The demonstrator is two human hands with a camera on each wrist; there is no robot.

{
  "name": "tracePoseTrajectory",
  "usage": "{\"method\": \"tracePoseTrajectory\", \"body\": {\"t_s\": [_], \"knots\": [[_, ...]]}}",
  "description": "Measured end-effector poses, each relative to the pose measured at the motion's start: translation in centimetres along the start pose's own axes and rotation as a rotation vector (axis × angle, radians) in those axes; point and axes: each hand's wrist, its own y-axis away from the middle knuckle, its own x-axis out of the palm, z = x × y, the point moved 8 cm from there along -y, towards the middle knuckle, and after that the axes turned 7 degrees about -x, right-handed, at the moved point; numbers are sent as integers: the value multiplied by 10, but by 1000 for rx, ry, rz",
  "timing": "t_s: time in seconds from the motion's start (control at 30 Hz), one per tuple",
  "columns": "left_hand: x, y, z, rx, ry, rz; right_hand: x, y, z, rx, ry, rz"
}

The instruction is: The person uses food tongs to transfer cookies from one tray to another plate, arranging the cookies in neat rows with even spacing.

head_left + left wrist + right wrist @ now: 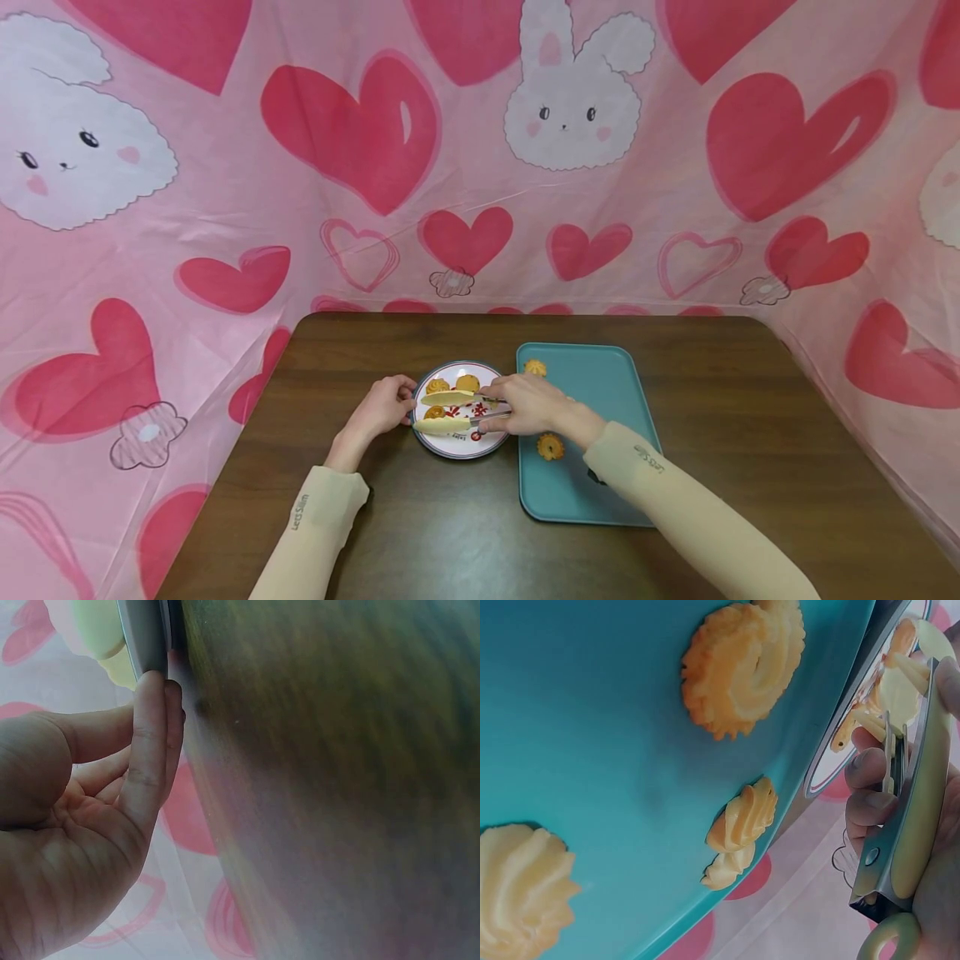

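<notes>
Now I have the right hand (528,402) gripping food tongs (443,426) astride a piped cookie (434,412) toward nine o'clock on the plate (450,451), the left hand (384,406) touching it straight-fingered, and oversqueezing could crumble the cookie.

I log passage: tabletop (735,392) right of the tray (592,375), beyond the right sleeve (675,492). Obstacles: tongs (450,399) over the plate (467,451); left grip (384,406) at its rim; right grip (528,404) above plate and tray.

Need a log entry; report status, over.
Right hand holds tongs over plate. Left hand touches plate rim. Cookies on plate and tray. No visible obstruction.
</notes>
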Motion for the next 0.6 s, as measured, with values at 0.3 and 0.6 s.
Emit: {"method": "tracePoseTrajectory", "body": {"t_s": [0.3, 0.6], "knots": [[0, 0, 1, -11, -3, 2, 1, 0, 0, -3, -10, -7], [0, 0, 0, -9, -5, 2, 0, 1, 0, 5, -17, -4]]}}
